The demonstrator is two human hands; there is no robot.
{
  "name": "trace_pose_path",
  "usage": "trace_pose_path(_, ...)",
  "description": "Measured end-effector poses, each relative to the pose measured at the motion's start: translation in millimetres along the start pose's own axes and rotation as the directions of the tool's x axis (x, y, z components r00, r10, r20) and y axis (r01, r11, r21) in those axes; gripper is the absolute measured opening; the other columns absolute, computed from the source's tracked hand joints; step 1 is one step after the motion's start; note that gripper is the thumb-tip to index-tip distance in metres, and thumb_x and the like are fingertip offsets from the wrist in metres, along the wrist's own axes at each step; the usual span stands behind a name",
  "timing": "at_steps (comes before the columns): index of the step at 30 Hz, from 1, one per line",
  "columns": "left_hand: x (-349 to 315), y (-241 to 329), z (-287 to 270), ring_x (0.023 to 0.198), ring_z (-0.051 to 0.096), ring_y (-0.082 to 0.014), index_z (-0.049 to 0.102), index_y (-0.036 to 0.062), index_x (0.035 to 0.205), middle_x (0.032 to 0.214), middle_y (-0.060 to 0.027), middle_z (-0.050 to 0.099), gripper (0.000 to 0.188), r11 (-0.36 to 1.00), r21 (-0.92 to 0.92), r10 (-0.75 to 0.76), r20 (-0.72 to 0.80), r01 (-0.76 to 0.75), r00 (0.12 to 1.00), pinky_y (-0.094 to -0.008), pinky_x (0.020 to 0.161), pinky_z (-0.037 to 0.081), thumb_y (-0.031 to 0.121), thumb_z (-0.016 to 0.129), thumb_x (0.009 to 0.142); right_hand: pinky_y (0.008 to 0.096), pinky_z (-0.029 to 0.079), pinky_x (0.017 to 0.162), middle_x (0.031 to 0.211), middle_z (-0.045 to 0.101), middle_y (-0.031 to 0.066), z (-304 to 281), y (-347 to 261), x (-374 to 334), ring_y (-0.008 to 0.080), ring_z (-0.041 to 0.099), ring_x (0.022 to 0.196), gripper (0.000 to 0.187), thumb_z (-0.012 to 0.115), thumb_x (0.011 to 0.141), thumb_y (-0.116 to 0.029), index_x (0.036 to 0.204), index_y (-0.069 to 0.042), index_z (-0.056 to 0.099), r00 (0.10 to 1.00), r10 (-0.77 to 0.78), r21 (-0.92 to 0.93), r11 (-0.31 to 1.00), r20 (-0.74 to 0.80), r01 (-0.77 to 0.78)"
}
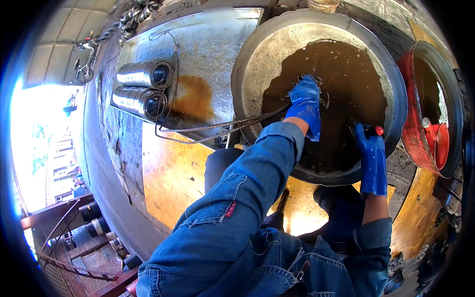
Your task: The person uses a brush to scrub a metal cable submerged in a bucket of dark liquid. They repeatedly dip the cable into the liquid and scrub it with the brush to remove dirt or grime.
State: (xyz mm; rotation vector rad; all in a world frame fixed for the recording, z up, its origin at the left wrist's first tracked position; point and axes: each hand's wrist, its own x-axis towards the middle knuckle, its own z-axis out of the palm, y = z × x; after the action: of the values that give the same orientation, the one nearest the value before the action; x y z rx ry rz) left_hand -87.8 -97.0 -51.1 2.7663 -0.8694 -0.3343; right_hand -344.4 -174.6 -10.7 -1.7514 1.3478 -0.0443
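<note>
My left hand, in a wet blue rubber glove, is closed over the brown, murky liquid in a large round metal basin. A looped wire rope runs from the left into that glove; its end is hidden by the fingers. At the basin's near right side, my right hand, gloved the same, wraps round a dark handle with a red end. The rest of that tool is lost in shadow and liquid, so its kind does not show.
Left of the basin lies a metal tray with a rusty brown puddle and two stacks of shiny metal rings. A red drum stands right, a red plastic scoop-like thing inside it. A bicycle is far left.
</note>
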Motion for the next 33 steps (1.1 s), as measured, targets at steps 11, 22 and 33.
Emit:
trace_pose_path(11, -82, -56, -92, 0.116, 0.065, -0.0461, 0.06, 0.0043, 0.136, 0.124, -0.0285, 0.068, 0.052, 0.862, -0.031, 0.503, 0.163, -0.505, 0.849, -0.0522, 0.098, 0.054, 0.018, 0.074, 0.088, 0.0351, 0.053, 0.083, 0.102, 0.076, 0.015, -12, -107, -74, 0.0207, 0.07, 0.091, 0.044, 0.068, 0.097, -0.039, 0.111, 0.002, 0.074, 0.986, -0.129, 0.424, 0.903, 0.105, 0.073)
trace_pose_path(22, -73, -48, -129, 0.118, 0.065, -0.0398, 0.065, 0.0147, 0.135, 0.13, -0.0205, 0.067, 0.051, 0.92, -0.136, 0.391, 0.419, -0.369, 0.82, -0.0464, 0.098, 0.054, 0.037, 0.074, 0.089, 0.0328, 0.058, 0.086, 0.099, 0.078, 0.0126, 36, -123, -65, 0.0182, 0.073, 0.093, 0.03, 0.073, 0.097, -0.027, 0.109, 0.0, 0.076, 0.83, -0.546, 0.696, 0.552, -0.115, 0.459)
trace_pose_path(33, -80, -57, -133, 0.114, 0.071, -0.0304, 0.064, 0.0161, 0.139, 0.122, -0.0169, 0.072, 0.052, 0.822, -0.31, 0.57, 0.434, -0.479, 0.698, -0.0395, 0.097, 0.054, 0.024, 0.076, 0.09, 0.0349, 0.058, 0.084, 0.096, 0.079, 0.0137, 35, -52, 34, 0.023, 0.076, 0.09, 0.034, 0.068, 0.1, -0.031, 0.111, 0.0, 0.076, 0.932, -0.234, 0.643, 0.676, -0.276, 0.36)
